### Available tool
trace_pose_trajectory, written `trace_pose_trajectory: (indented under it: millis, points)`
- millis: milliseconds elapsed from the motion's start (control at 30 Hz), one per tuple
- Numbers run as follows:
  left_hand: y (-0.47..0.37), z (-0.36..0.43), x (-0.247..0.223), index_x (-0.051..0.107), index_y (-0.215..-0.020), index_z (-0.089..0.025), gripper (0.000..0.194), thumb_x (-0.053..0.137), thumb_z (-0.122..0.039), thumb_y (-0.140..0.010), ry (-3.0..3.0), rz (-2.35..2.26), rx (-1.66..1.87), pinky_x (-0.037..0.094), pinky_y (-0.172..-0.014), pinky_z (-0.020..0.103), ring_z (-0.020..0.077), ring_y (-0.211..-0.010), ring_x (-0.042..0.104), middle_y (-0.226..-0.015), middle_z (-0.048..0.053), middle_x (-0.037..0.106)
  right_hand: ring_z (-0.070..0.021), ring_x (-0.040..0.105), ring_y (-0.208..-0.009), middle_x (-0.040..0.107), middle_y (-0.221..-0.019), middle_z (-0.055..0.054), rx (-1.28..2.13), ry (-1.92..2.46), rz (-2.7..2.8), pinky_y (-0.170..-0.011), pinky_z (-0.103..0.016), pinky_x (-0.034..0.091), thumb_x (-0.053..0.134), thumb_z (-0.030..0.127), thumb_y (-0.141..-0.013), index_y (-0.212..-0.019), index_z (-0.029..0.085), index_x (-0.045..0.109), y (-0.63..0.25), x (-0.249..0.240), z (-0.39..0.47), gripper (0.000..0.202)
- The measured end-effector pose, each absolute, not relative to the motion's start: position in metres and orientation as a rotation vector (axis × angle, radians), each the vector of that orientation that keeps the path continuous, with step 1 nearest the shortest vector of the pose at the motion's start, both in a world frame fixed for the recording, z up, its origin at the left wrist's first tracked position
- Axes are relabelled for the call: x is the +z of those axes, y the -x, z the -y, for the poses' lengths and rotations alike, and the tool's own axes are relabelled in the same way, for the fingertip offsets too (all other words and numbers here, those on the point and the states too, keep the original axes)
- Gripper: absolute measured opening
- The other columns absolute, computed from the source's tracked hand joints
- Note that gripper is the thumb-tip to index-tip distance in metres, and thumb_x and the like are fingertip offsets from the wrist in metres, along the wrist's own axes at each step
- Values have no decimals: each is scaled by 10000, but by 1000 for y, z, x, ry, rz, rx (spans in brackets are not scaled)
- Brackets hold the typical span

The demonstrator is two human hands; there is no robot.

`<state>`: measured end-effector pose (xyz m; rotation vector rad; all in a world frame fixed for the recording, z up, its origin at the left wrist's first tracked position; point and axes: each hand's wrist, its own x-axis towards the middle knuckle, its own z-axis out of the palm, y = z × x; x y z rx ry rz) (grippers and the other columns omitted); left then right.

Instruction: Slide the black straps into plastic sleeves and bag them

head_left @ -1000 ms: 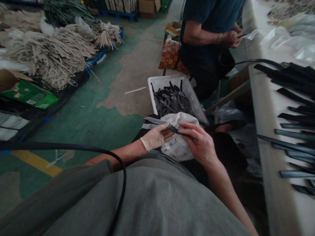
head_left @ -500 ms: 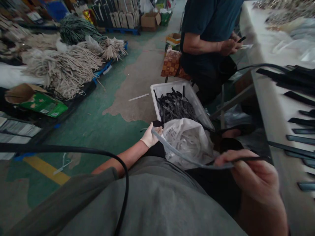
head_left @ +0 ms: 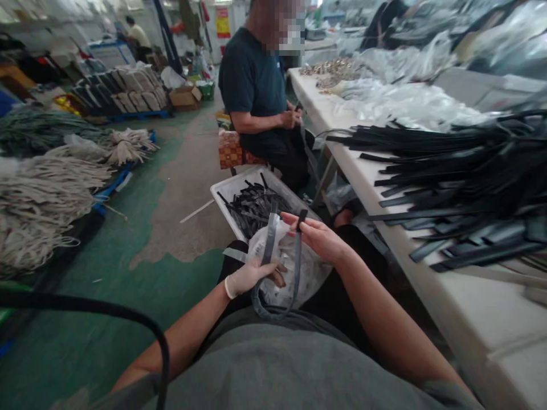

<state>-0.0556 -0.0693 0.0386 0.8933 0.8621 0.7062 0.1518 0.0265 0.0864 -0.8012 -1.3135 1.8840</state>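
A long grey strip [head_left: 296, 267] hangs in a U-shaped loop between my two hands, in front of my shirt. My left hand [head_left: 252, 274], in a pale glove with bare-looking fingertips, is closed on one side of the strip. The strip's black end is pinched in the fingers of my right hand [head_left: 315, 234]. Under the hands sits a white plastic bag [head_left: 314, 276] with pale contents. Just beyond it stands a white bin [head_left: 222, 206] full of dark strips [head_left: 252, 199].
Black strips [head_left: 461, 171] are piled on the white table [head_left: 354, 171] at right. A seated person [head_left: 254, 80] works beyond the bin. Bundles of beige cords [head_left: 55, 199] lie at left. A black cable [head_left: 106, 307] crosses the lower left.
The view has swung up and to the right. My right hand has moved inward and forward, near my left hand. The strip, stretched between them before, now bends into a loop.
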Motion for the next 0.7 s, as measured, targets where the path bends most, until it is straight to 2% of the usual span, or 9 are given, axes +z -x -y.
trace_pose_trajectory:
  millis: [167,300,500,567,700]
  points:
    - [46,72,49,725,-920,-158,410,581,-538,-866,-1060,-854,546,477,-849,323,223,-785,687,-780,107,739,-241,582,-1196,602,-1368,-92,1894,746,1213,-980,-389,478,730,439,-790,-899,197,746,-143,86,-45,265]
    - [44,72,49,731,-920,-168,414,579,-548,-859,-1076,-878,552,480,-853,340,230,-773,682,-801,107,736,-225,635,-1110,660,-1279,-76,1853,815,955,-901,-371,529,755,382,-764,-959,218,730,-142,71,-45,256]
    - [38,68,46,743,-886,-171,397,606,-542,-842,-1066,-908,523,474,-902,382,241,-760,678,-758,109,726,-219,666,-1040,688,-1227,-55,1951,646,810,-855,-357,542,761,403,-756,-891,223,724,-139,61,-35,228]
    - [38,65,46,748,-907,-167,371,638,-513,-828,-1124,-944,529,460,-948,397,256,-831,679,-810,108,738,-217,668,-1017,712,-1172,-72,1958,626,924,-854,-347,533,751,431,-762,-934,210,743,-138,67,-31,280]
    - [41,54,48,723,-1055,-182,389,779,-366,-716,-1193,-1024,833,393,-1058,387,291,-1129,603,-1113,88,718,-224,675,-955,755,-980,-63,1823,742,1294,-856,-348,521,709,477,-783,-952,184,765,-129,81,-19,343]
